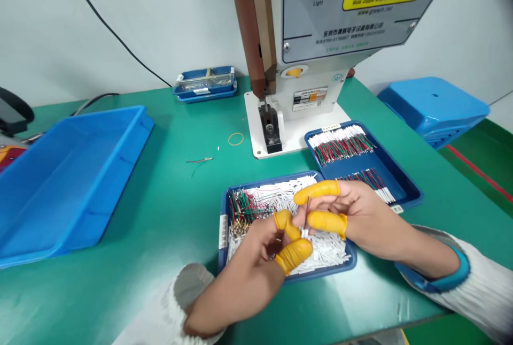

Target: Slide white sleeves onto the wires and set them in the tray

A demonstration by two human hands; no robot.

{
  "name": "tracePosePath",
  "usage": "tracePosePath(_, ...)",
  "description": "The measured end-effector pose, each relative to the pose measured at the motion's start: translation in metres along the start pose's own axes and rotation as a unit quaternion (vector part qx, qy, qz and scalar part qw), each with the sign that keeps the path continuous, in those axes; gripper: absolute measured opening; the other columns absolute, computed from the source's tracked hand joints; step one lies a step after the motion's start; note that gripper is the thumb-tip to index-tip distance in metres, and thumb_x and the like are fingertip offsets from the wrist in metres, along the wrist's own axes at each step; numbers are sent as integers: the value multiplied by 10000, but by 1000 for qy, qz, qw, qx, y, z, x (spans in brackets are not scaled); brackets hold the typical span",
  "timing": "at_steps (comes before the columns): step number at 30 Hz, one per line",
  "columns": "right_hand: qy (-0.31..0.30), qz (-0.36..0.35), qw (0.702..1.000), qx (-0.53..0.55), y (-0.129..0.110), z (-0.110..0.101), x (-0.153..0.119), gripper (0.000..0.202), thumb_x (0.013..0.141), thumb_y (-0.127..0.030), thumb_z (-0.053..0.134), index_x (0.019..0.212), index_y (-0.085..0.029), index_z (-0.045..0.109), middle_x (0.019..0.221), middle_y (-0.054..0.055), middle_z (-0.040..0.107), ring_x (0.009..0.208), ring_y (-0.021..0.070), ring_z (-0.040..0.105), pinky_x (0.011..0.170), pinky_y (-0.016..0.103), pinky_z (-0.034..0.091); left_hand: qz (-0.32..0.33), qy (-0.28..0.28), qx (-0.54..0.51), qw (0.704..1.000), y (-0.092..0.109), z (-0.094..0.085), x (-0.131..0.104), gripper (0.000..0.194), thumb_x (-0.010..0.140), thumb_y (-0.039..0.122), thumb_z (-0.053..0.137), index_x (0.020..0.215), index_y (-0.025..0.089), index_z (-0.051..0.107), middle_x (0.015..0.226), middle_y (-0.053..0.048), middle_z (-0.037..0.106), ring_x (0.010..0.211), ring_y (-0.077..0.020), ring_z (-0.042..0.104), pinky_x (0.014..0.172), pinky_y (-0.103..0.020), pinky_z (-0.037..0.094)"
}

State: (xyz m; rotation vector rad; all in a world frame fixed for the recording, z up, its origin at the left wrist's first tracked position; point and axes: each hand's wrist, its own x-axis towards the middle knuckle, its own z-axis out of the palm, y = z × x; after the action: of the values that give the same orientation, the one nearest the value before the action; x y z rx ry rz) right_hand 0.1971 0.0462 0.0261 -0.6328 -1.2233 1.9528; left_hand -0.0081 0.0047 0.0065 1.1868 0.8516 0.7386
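Observation:
Above the front tray, my left hand (262,259), with yellow finger cots on thumb and forefinger, pinches a short wire lead (307,214) near its white end. My right hand (352,216), also in yellow cots, has its thumb and a bare finger against the same lead; its forefinger is raised apart. Below both hands, a blue tray (221,248) holds many loose white sleeves (328,251). Red, green and black wires (244,203) with brassy ends lie on its left side. My fingers partly hide the lead's white end.
A crimping machine (270,120) stands behind the front tray. To its right, another blue tray (401,182) holds two rows of sleeved wires. A large blue bin (76,174) is at left, a small tray (206,96) at the back. One lead (206,159) and a rubber band (236,139) lie on the table.

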Motion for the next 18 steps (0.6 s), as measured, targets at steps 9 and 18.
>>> tracePosePath(9,-27,-26,996,84,4,-6,7,183,765,-161,893,901,-215,783,832,3,811,714,112,770,698,198,641,-75,-29,-36,996,-19,-18,-8,276,893,438,738,1099,275,652,921,-16,629,816,-150,569,744,-232,507)
tracePosePath(18,246,-161,929,-224,-33,-59,-3,242,784,-359,877,912,-248,704,804,-22,779,746,135,755,773,268,639,-15,-77,11,997,27,-17,-27,329,903,480,713,1101,217,718,798,-18,649,642,-102,490,575,-208,393)
